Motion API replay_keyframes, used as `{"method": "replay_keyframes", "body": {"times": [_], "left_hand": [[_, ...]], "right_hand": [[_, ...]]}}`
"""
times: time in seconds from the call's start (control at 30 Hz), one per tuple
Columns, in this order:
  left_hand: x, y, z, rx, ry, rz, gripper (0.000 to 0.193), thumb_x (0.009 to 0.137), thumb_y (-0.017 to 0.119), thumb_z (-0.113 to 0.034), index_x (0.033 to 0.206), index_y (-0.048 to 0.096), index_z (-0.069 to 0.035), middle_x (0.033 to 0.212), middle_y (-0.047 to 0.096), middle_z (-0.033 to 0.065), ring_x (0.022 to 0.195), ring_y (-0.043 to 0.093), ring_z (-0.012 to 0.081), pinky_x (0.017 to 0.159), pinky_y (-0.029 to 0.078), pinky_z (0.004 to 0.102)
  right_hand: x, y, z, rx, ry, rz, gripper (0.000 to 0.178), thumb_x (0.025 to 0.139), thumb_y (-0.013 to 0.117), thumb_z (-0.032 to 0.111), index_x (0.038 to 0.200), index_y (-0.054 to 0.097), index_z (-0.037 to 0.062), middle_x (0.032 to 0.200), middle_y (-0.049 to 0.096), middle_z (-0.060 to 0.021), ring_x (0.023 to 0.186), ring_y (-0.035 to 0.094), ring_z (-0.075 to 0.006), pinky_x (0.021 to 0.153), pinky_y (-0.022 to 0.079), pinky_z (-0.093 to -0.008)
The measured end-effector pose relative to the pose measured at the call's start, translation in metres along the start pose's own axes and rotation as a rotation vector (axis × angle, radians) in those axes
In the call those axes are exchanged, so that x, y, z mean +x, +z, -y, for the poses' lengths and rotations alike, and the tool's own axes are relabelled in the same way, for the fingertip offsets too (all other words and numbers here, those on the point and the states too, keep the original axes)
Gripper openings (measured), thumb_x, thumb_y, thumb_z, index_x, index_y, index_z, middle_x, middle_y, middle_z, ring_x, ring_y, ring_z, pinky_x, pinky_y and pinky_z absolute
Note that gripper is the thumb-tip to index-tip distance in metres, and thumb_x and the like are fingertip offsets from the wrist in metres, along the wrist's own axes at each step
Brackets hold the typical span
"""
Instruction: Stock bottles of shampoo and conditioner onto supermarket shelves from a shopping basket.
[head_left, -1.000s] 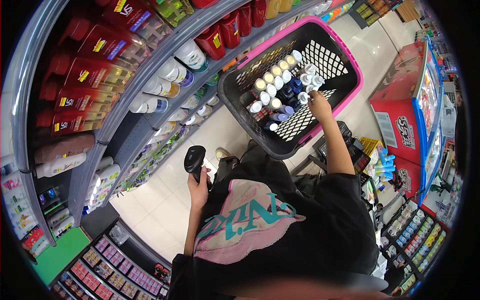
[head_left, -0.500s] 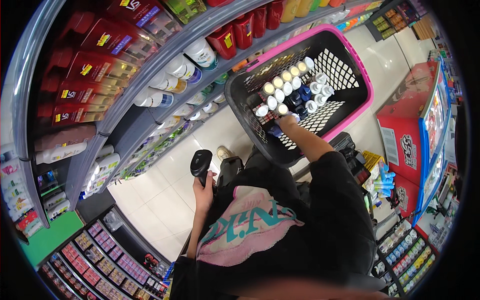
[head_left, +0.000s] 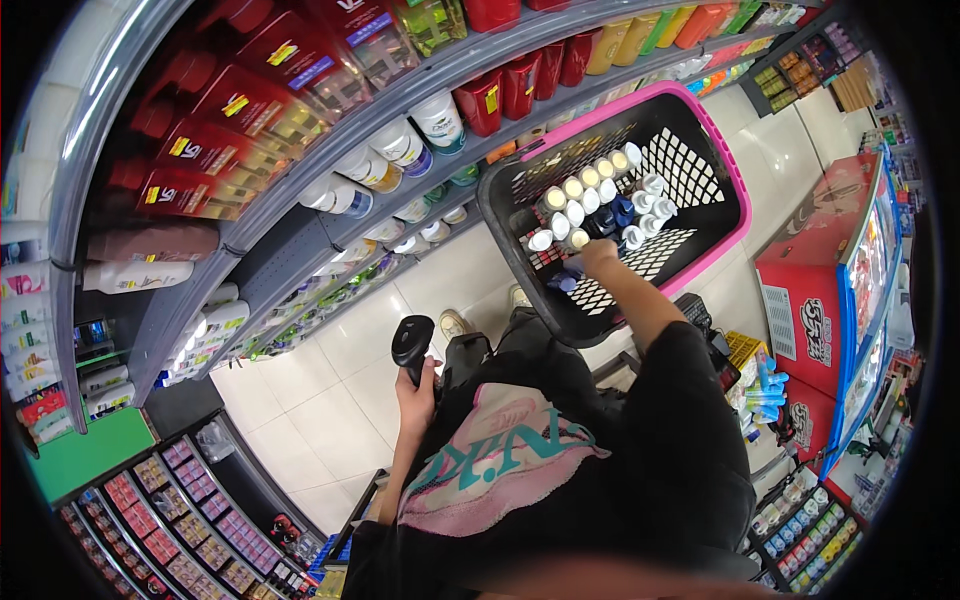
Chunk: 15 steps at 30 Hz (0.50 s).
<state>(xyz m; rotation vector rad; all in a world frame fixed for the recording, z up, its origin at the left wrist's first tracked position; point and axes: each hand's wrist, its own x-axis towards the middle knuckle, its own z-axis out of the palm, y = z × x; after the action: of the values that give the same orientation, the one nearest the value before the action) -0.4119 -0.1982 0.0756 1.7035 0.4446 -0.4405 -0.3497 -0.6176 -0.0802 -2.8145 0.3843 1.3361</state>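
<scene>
My left hand (head_left: 416, 398) is wrapped round the handle of a black handheld barcode scanner (head_left: 412, 342), whose head points up and away from me. My right hand (head_left: 601, 258) reaches into a black basket with a pink rim (head_left: 738, 185). Its fingers are curled downward among the bottles, and what they grip is hidden. Beside it stand a cream-capped bottle (head_left: 579, 239) and a purple-blue item (head_left: 567, 277). Rows of white-capped bottles (head_left: 575, 212), dark blue bottles (head_left: 622, 208) and white pump-top bottles (head_left: 652, 186) stand upright in the basket.
Shelves of red bottles (head_left: 240, 106) and white-lidded tubs (head_left: 400, 146) run along the left and far side. A red cabinet with blue edging (head_left: 808, 300) stands at the right. At lower left is a rack of small packs (head_left: 160, 520). Pale floor tiles (head_left: 330, 400) lie below.
My right hand has shifted slightly right within the basket, away from the cream-capped bottle. The whole view has moved a little, with the scanner still held in my left hand.
</scene>
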Motion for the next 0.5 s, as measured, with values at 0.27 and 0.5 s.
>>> {"method": "replay_keyframes", "body": {"times": [0.27, 0.5], "left_hand": [[0.026, -0.011, -0.011, 0.009, 0.088, 0.124, 0.031, 0.1, 0.062, -0.029, 0.1, 0.063, 0.002, 0.075, 0.062, 0.0015, 0.065, 0.053, 0.007, 0.061, 0.044, 0.0251], [0.039, -0.034, -0.003, -0.051, 0.18, 0.114, 0.031, 0.098, 0.065, -0.03, 0.099, 0.062, 0.001, 0.078, 0.064, 0.003, 0.067, 0.057, 0.0095, 0.062, 0.048, 0.0271]], "right_hand": [[-0.151, -0.141, -0.054, 0.146, -0.08, -0.297, 0.045, 0.067, 0.078, 0.043, 0.091, 0.074, 0.0048, 0.099, 0.071, -0.0156, 0.095, 0.068, -0.0331, 0.082, 0.056, -0.0433], [-0.288, -0.248, 0.009, 0.432, -0.486, -0.931, 0.031, 0.068, 0.081, 0.014, 0.094, 0.071, 0.0007, 0.082, 0.059, -0.0123, 0.078, 0.06, -0.0292, 0.069, 0.047, -0.0368]]}}
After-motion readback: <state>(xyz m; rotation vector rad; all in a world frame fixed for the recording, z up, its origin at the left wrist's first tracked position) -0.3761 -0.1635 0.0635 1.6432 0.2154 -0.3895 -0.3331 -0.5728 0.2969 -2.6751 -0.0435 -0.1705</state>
